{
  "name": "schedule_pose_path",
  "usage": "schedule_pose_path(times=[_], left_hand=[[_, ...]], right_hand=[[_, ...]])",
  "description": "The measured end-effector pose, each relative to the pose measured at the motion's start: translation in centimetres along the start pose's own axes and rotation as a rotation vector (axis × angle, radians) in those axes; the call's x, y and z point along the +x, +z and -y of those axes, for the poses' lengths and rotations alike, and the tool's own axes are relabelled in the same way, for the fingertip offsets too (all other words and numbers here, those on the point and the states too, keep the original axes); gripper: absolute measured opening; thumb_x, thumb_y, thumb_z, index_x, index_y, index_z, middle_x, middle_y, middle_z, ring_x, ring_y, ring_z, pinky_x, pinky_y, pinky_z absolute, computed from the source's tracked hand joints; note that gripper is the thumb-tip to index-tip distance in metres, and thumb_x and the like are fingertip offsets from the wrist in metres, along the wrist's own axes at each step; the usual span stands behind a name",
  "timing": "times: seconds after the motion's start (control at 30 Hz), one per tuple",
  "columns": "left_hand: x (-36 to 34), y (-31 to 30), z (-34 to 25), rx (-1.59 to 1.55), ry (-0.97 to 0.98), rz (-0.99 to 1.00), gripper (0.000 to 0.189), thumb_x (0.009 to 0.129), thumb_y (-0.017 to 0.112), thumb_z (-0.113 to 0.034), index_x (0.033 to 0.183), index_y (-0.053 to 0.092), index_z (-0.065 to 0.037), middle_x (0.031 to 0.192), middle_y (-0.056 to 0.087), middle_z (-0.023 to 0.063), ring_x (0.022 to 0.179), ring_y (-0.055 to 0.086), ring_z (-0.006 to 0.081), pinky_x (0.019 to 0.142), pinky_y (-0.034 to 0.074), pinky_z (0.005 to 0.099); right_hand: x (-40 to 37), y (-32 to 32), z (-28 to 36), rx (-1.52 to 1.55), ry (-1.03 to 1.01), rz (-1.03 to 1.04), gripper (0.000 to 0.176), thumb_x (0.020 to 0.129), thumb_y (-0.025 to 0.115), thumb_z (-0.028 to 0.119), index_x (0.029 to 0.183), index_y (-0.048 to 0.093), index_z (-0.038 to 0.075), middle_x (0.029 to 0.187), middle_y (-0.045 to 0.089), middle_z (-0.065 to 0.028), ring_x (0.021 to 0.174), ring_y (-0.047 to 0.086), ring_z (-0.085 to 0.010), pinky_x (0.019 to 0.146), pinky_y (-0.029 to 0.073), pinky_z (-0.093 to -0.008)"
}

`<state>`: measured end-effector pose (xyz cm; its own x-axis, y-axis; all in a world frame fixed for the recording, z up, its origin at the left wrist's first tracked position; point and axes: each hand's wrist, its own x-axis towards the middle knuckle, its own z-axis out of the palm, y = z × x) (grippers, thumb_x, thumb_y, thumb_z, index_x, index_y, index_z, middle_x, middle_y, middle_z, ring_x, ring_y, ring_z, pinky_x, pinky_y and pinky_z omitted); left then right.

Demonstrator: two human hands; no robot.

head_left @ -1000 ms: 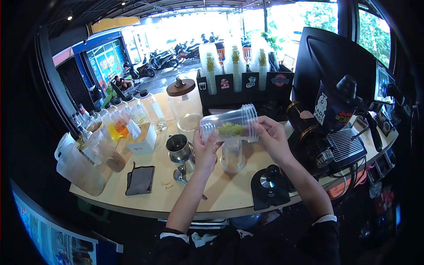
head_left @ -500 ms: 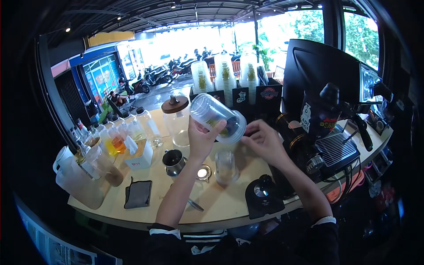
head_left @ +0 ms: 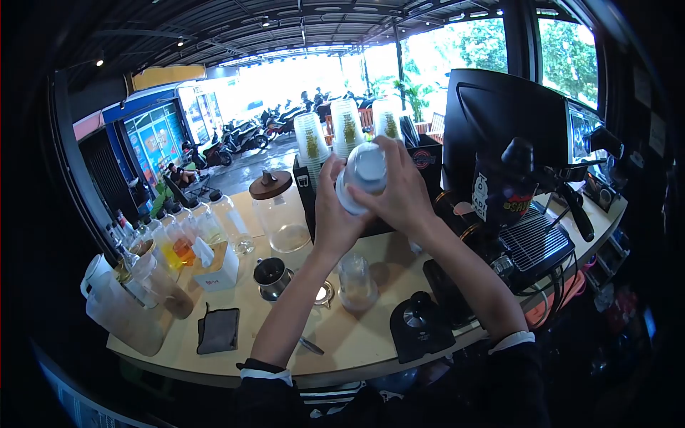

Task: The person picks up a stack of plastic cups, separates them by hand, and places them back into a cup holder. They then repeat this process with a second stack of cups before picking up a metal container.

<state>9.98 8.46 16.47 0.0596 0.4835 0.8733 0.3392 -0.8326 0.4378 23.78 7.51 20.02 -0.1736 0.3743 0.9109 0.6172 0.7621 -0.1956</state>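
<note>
Both hands hold a clear plastic cup [head_left: 367, 170] up above the counter, in front of the cup stacks. My left hand [head_left: 341, 214] wraps round its left side, and my right hand [head_left: 401, 187] grips the right side with fingers over its upper edge. The cup's end points toward me; whether it is one cup or several nested is hard to make out. Below the hands a clear glass [head_left: 357, 284] stands on the counter. Left of it are a metal cup with dark contents [head_left: 271, 277] and a small round metal item [head_left: 323, 293], partly behind my left forearm.
Stacked plastic cups [head_left: 311, 139] stand behind the hands. A lidded glass jar [head_left: 282, 221], bottles [head_left: 230, 215], a tissue box [head_left: 219, 269] and pitchers [head_left: 121, 307] are left. A black scale-like device [head_left: 421, 329] and an espresso machine [head_left: 539, 239] are right. A grey cloth [head_left: 218, 330] lies front left.
The cup has turned from lying tilted sideways to pointing its end toward me. My right hand has moved up and now wraps round it. The view has shifted slightly.
</note>
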Motion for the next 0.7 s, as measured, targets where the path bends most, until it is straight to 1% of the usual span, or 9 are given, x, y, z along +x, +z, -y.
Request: schedule_pose_path(times=[0.07,0.13,0.27,0.33,0.37,0.43,0.53,0.57,0.7], left_hand=[[-0.4,0.1,0.1,0.206,0.075,-0.118,0.084,0.064,0.08,-0.021,0.128,0.03,0.0,0.123,0.046,0.0173,0.111,0.048,0.0285,0.096,0.038,0.0381],[-1.7,0.2,1.3,0.152,0.005,-0.083,0.08,0.067,0.078,-0.019,0.128,0.032,0.001,0.126,0.041,0.0155,0.114,0.043,0.0285,0.098,0.035,0.0378],[-5.1,0.2,4.8,0.13,-0.069,0.342,0.066,0.074,0.073,-0.024,0.125,0.039,-0.001,0.124,0.045,0.0158,0.117,0.045,0.0283,0.097,0.037,0.0356],[-6.5,0.7,5.1,0.169,-0.232,0.538,0.054,0.077,0.069,-0.027,0.12,0.047,-0.002,0.121,0.05,0.0159,0.114,0.05,0.0267,0.095,0.04,0.0349],[-7.0,0.6,5.6,0.17,-0.225,0.538,0.054,0.077,0.069,-0.027,0.12,0.047,-0.002,0.121,0.05,0.0159,0.114,0.05,0.0267,0.095,0.04,0.0349],[-7.8,0.6,6.8,0.127,-0.463,0.709,0.045,0.079,0.066,-0.029,0.114,0.054,-0.004,0.115,0.056,0.0141,0.109,0.054,0.0254,0.093,0.042,0.0352],[-7.5,0.1,6.3,0.092,-0.464,0.748,0.039,0.079,0.065,-0.027,0.109,0.058,-0.004,0.107,0.061,0.0132,0.104,0.057,0.0241,0.091,0.043,0.0346],[-7.7,0.2,6.8,0.069,-0.429,0.735,0.042,0.075,0.066,-0.029,0.109,0.057,-0.004,0.103,0.062,0.016,0.098,0.059,0.031,0.086,0.047,0.0382],[-7.7,0.6,7.2,0.123,-0.455,0.761,0.043,0.074,0.067,-0.028,0.109,0.057,-0.005,0.101,0.063,0.016,0.096,0.061,0.0306,0.084,0.048,0.0374]], right_hand=[[1.9,0.3,-1.7,-0.054,-0.024,-0.118,0.066,0.068,0.072,0.024,0.12,0.037,0.003,0.111,0.046,-0.0179,0.099,0.052,-0.0368,0.078,0.048,-0.0434],[4.5,0.8,-4.7,-0.08,-0.03,-0.238,0.068,0.067,0.074,0.022,0.121,0.037,0.004,0.109,0.046,-0.02,0.097,0.053,-0.0385,0.078,0.047,-0.0443],[10.7,1.1,-9.1,-0.032,0.11,-0.39,0.069,0.065,0.076,0.019,0.12,0.037,0.006,0.109,0.046,-0.0227,0.097,0.053,-0.0386,0.081,0.046,-0.0449],[13.4,2.1,-11.4,-0.081,0.209,-0.48,0.069,0.063,0.077,0.017,0.12,0.038,0.008,0.108,0.046,-0.0224,0.094,0.055,-0.0378,0.079,0.048,-0.0445],[14.5,2.7,-12.6,-0.059,0.24,-0.502,0.07,0.062,0.077,0.018,0.12,0.039,0.009,0.109,0.046,-0.0218,0.094,0.055,-0.0372,0.08,0.048,-0.044],[16.3,3.9,-15.0,-0.036,0.27,-0.53,0.071,0.062,0.078,0.019,0.121,0.04,0.01,0.109,0.047,-0.0212,0.095,0.056,-0.0366,0.081,0.048,-0.0435],[18.6,5.0,-18.6,-0.028,0.276,-0.471,0.072,0.058,0.079,0.021,0.121,0.044,0.013,0.109,0.049,-0.0201,0.097,0.056,-0.0349,0.084,0.048,-0.042],[19.2,5.1,-19.2,-0.053,0.264,-0.4,0.073,0.057,0.08,0.023,0.121,0.046,0.014,0.109,0.05,-0.0194,0.098,0.056,-0.0341,0.085,0.048,-0.0414],[20.4,5.4,-22.4,-0.127,0.288,-0.074,0.08,0.054,0.081,0.035,0.125,0.047,0.015,0.117,0.051,-0.0193,0.114,0.047,-0.0337,0.095,0.042,-0.0415]])
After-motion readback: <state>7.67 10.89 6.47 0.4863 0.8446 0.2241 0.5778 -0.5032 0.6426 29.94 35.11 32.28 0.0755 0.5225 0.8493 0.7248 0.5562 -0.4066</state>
